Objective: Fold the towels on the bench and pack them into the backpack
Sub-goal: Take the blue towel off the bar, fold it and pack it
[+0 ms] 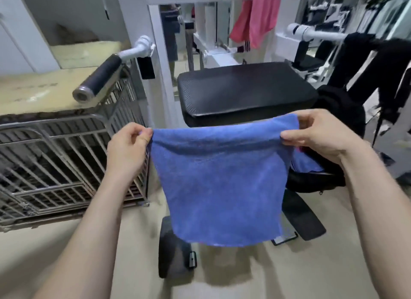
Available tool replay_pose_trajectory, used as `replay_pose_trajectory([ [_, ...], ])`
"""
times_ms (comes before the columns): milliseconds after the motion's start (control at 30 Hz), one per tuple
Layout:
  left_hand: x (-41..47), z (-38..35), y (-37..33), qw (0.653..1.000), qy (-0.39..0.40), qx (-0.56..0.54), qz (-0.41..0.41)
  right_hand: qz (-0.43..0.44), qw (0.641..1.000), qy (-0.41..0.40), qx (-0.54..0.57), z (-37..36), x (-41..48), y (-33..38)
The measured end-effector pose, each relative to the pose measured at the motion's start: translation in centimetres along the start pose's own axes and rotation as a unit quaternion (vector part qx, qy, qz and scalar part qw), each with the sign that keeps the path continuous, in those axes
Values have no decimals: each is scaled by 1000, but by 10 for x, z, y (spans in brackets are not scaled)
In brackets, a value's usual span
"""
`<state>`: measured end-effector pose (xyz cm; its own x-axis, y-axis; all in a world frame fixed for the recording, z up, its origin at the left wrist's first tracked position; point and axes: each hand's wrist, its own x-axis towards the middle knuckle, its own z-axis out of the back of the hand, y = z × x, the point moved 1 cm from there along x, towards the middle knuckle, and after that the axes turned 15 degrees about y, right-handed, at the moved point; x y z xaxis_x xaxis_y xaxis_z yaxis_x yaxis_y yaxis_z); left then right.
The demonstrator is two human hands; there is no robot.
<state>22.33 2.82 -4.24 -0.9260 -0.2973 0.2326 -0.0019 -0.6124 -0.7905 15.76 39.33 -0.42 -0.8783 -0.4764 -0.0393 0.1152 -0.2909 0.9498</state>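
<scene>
The black padded desk stands beyond both hands. The black fabric backpack sits just under and behind the right hand, its mouth seemingly open with some blue cloth inside. The blue square microfibre towel hangs limp between the hands, off the desk. It looks light, soft and floppy, with a nap that grips, and is best taken at its corners. The left hand pinches the upper left corner and the right hand pinches the upper right. Both forearms reach forward, spread apart.
</scene>
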Motion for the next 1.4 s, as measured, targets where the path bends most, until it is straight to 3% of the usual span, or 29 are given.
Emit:
replay_pose_trajectory([
  [200,101,-23,-59,966,-47,-255,4,58,966,-251,-23,36,100,29],
  [300,166,-34,-74,961,32,-273,-36,131,928,-334,-101,39,151,62],
  [400,177,-54,-66,975,167,-121,-80,90,943,-220,-231,22,188,54],
  [467,160,-69,-38,987,147,-32,-53,25,919,-118,-376,3,199,17],
  [533,133,-85,-2,989,127,-73,39,-42,880,-50,-471,-16,191,-23],
  [600,106,-96,23,956,158,-201,146,-36,868,-103,-484,-28,176,-49],
  [700,86,-99,31,906,225,-304,189,21,878,-239,-415,-42,159,-58],
  [767,79,-95,27,891,259,-329,176,47,899,-277,-335,-59,145,-53],
  [800,75,-92,23,888,280,-326,167,71,912,-250,-318,-76,136,-48],
  [867,68,-88,10,888,286,-331,145,121,926,-106,-341,-117,119,-37],
  [933,62,-84,-9,884,252,-378,108,133,908,42,-395,-155,108,-28],
  [967,61,-83,-18,878,235,-406,95,141,906,64,-393,-167,107,-26],
  [1033,62,-77,-35,860,222,-452,80,184,942,-13,-280,-172,108,-19],
  [1100,67,-70,-45,836,245,-487,67,185,971,-119,-94,-155,111,-8],
  [1133,70,-68,-48,840,258,-475,51,156,980,-123,6,-142,113,0],
  [1200,75,-67,-47,879,261,-399,0,55,984,-33,166,-119,121,4],
  [1300,81,-74,-46,947,239,-196,-87,-18,980,50,190,-96,124,3],
  [1400,85,-78,-49,964,205,-34,-164,-25,971,85,223,-90,125,5],
])
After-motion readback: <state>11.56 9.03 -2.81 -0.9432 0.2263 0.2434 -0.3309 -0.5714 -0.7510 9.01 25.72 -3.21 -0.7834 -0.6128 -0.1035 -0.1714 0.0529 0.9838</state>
